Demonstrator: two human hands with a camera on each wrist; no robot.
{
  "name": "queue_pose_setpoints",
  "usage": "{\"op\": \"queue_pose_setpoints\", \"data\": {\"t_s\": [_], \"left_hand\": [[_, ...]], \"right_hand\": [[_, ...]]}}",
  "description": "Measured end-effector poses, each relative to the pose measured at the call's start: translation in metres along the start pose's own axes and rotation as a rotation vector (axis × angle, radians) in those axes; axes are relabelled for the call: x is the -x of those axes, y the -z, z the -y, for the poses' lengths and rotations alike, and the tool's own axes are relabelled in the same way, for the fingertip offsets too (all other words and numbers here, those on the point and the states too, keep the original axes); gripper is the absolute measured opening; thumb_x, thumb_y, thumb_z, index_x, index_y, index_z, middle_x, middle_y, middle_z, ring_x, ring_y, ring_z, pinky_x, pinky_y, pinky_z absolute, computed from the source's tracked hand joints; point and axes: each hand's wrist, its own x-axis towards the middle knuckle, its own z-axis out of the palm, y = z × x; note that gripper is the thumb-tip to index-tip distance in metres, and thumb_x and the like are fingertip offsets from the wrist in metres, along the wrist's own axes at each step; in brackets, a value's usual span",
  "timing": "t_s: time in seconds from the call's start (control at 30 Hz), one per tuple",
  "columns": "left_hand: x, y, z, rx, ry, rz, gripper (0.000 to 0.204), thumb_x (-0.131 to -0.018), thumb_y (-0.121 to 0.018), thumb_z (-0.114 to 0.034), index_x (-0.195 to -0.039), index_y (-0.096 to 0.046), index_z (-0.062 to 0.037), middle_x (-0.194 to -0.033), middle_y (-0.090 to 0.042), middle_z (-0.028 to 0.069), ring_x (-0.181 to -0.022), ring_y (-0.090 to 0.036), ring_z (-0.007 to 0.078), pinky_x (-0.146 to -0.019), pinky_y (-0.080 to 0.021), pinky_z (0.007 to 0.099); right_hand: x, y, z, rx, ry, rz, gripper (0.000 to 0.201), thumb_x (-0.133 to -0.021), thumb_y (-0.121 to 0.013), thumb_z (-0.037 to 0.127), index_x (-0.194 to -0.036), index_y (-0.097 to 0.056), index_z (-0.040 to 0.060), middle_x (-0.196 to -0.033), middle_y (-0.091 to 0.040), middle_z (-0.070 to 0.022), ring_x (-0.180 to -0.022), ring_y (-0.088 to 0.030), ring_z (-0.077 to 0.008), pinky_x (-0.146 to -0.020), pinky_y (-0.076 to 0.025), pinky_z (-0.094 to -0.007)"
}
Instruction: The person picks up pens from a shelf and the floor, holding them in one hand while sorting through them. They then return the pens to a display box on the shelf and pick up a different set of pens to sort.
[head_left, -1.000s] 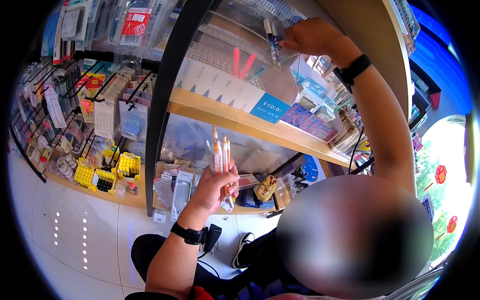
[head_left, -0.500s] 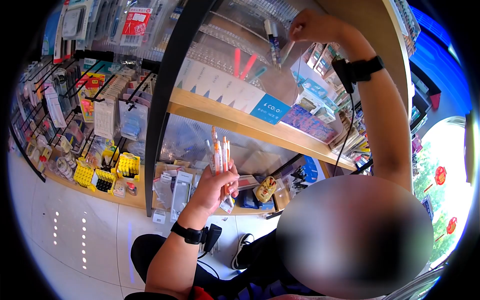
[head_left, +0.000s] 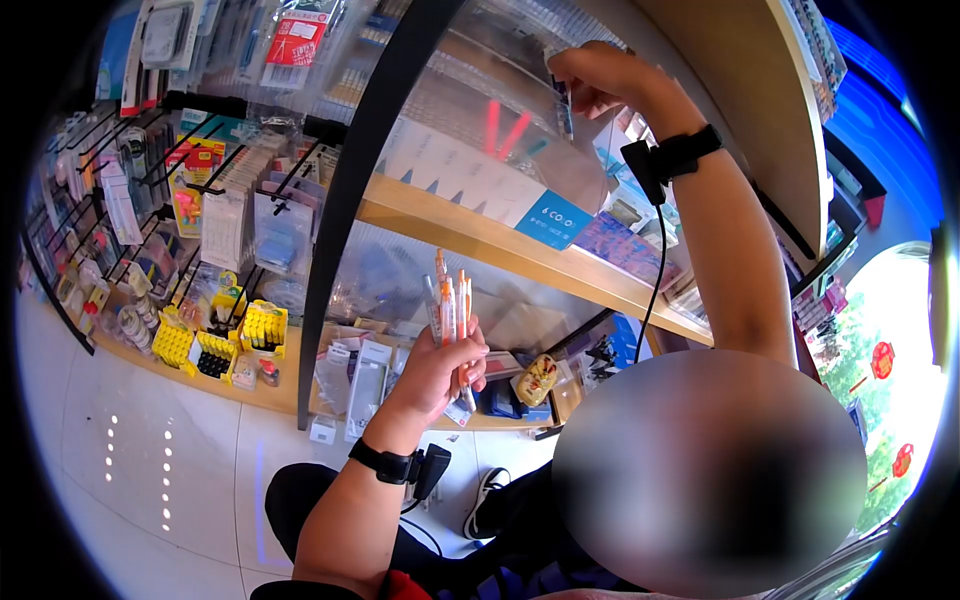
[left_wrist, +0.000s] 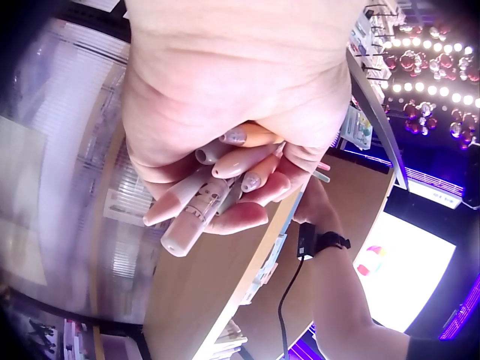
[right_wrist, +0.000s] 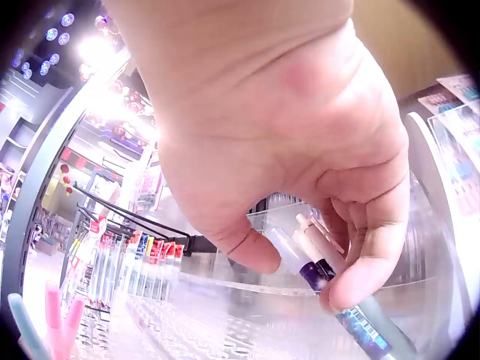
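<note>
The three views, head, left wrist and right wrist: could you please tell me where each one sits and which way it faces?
Head: worn on the head, looking forward and down at the wooden shelf; both forearms show, with the left hand gripping the bundle of pens.
Left wrist: under the left hand, looking up past the pens towards the raised right arm.
Right wrist: at the right hand, which pinches pens at a clear display rack.
Shared: head and left wrist both show the left hand's pens.
</note>
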Motion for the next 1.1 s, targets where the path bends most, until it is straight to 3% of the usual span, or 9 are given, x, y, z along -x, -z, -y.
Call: {"op": "queue_pose_setpoints", "data": {"t_s": [0.1, 0.17, 0.37, 0.6, 0.9, 0.97, 1.1], "left_hand": [[-0.001, 0.003, 0.0, -0.008, -0.01, 0.012, 0.021, -0.089, -0.064, -0.007, -0.097, -0.046, -0.0156, -0.077, -0.049, -0.0006, -0.059, -0.051, 0.0101, -0.059, -0.047, 0.0333], [-0.001, 0.005, 0.001, -0.019, -0.012, 0.018, 0.021, -0.089, -0.064, -0.007, -0.098, -0.047, -0.0155, -0.078, -0.049, -0.0006, -0.059, -0.051, 0.0103, -0.059, -0.047, 0.0333], [-0.002, 0.002, 0.0, -0.048, -0.009, 0.008, 0.02, -0.089, -0.064, -0.006, -0.099, -0.048, -0.0147, -0.079, -0.051, -0.0003, -0.059, -0.052, 0.0106, -0.058, -0.047, 0.0337], [-0.001, 0.003, 0.0, -0.028, -0.014, -0.006, 0.02, -0.089, -0.063, -0.006, -0.099, -0.049, -0.0147, -0.079, -0.051, -0.0002, -0.059, -0.051, 0.0108, -0.059, -0.046, 0.0337], [0.001, 0.001, -0.002, -0.021, -0.015, -0.008, 0.02, -0.089, -0.063, -0.006, -0.099, -0.048, -0.0151, -0.079, -0.05, -0.0005, -0.059, -0.051, 0.0103, -0.059, -0.045, 0.0335], [0.001, 0.002, -0.002, -0.022, -0.016, -0.008, 0.02, -0.089, -0.063, -0.006, -0.098, -0.048, -0.0151, -0.078, -0.05, -0.0006, -0.059, -0.051, 0.0102, -0.059, -0.045, 0.0335], [0.001, 0.003, -0.002, -0.025, -0.026, -0.005, 0.02, -0.089, -0.063, -0.006, -0.098, -0.048, -0.0149, -0.077, -0.05, -0.0005, -0.058, -0.051, 0.0101, -0.058, -0.045, 0.0334]], "right_hand": [[0.001, -0.006, 0.002, -0.096, 0.037, -0.019, 0.047, -0.085, -0.068, 0.043, -0.077, -0.067, -0.0032, -0.062, -0.064, -0.0121, -0.051, -0.064, -0.0201, -0.05, -0.057, -0.0328], [-0.009, -0.009, 0.004, 0.094, -0.041, -0.078, 0.054, -0.084, -0.071, 0.048, -0.068, -0.063, -0.0038, -0.059, -0.062, -0.0125, -0.049, -0.062, -0.0204, -0.047, -0.055, -0.0345], [-0.027, -0.016, -0.007, 0.251, 0.032, -0.179, 0.061, -0.086, -0.073, 0.05, -0.063, -0.061, -0.0043, -0.054, -0.058, -0.0142, -0.045, -0.061, -0.0227, -0.043, -0.05, -0.036], [-0.017, -0.019, 0.001, 0.362, 0.047, -0.238, 0.063, -0.086, -0.074, 0.052, -0.061, -0.064, -0.0054, -0.054, -0.061, -0.0142, -0.045, -0.062, -0.0225, -0.044, -0.051, -0.0357], [-0.021, -0.011, -0.007, 0.332, 0.067, -0.199, 0.051, -0.084, -0.069, 0.038, -0.059, -0.064, -0.0069, -0.053, -0.062, -0.0142, -0.043, -0.063, -0.0231, -0.045, -0.053, -0.0347], [-0.019, -0.007, -0.006, 0.36, 0.035, -0.166, 0.044, -0.082, -0.067, 0.033, -0.072, -0.068, -0.0101, -0.067, -0.07, -0.0199, -0.056, -0.071, -0.0273, -0.057, -0.061, -0.0379], [-0.014, -0.002, -0.007, 0.333, 0.073, -0.219, 0.047, -0.085, -0.066, 0.034, -0.076, -0.069, -0.0119, -0.069, -0.071, -0.0213, -0.058, -0.073, -0.0285, -0.059, -0.063, -0.0381]]}}
